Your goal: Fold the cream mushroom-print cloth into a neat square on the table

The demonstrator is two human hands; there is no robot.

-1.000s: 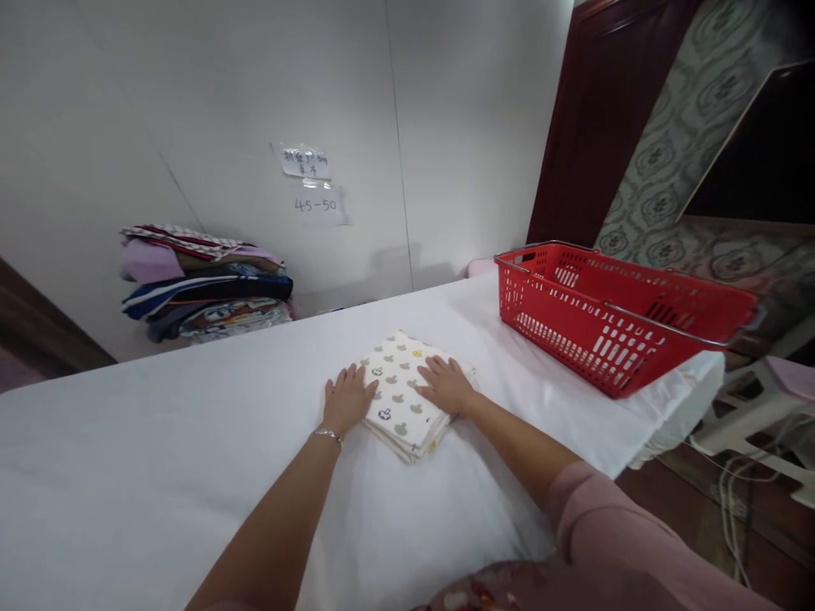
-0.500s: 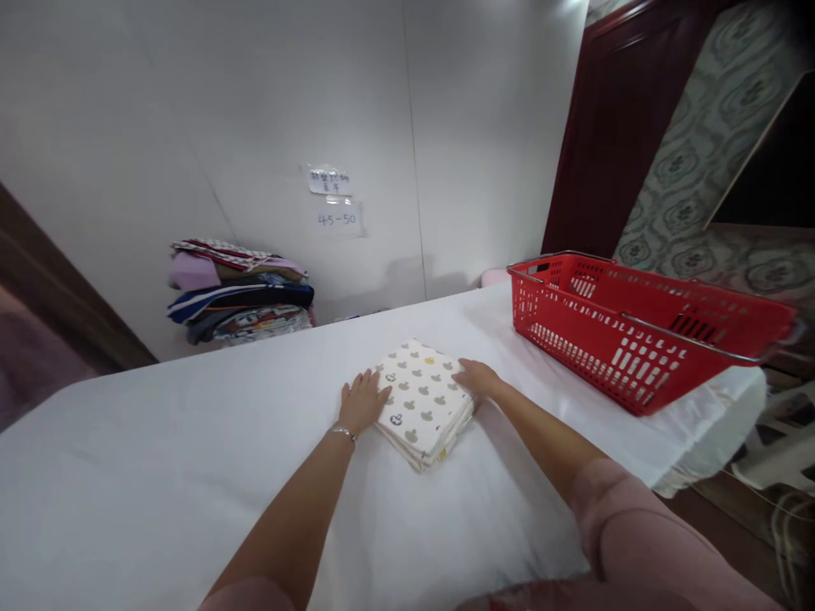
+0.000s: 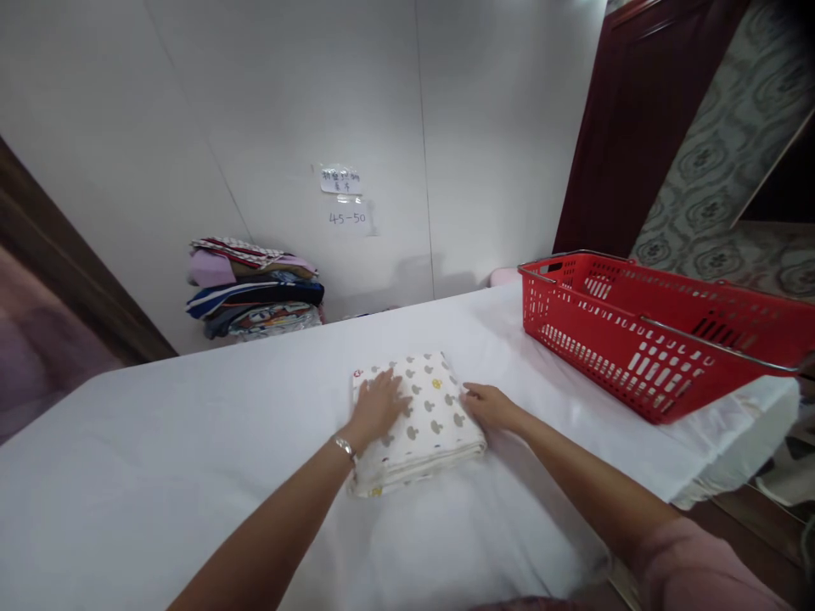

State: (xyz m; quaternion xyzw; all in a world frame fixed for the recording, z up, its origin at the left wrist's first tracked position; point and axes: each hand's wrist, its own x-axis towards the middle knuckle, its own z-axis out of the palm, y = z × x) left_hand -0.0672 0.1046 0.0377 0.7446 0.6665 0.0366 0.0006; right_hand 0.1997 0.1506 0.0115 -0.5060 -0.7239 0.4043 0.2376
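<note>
A folded white cloth (image 3: 439,433) with grey mushroom-like prints and a few yellow ones lies on the white-covered table (image 3: 191,458) in front of me. It is a thick square of several layers, with the folded edges toward me. My left hand (image 3: 379,407), with a bracelet at the wrist, rests flat on its left part, fingers spread. At the cloth's right edge is my right hand (image 3: 490,407), fingers stretched toward it; whether the fingertips touch the cloth I cannot tell.
A red plastic basket (image 3: 592,356) with metal handles stands on the table's right side. Beyond the far edge, folded clothes (image 3: 258,293) are stacked against the white wall (image 3: 286,102). Two paper labels (image 3: 347,216) are taped there. A dark red door (image 3: 637,127) is at the right.
The folded cloth has turned from a diamond position to nearly square with me. My left hand has moved onto its top, and my right hand has shifted slightly right along its edge.
</note>
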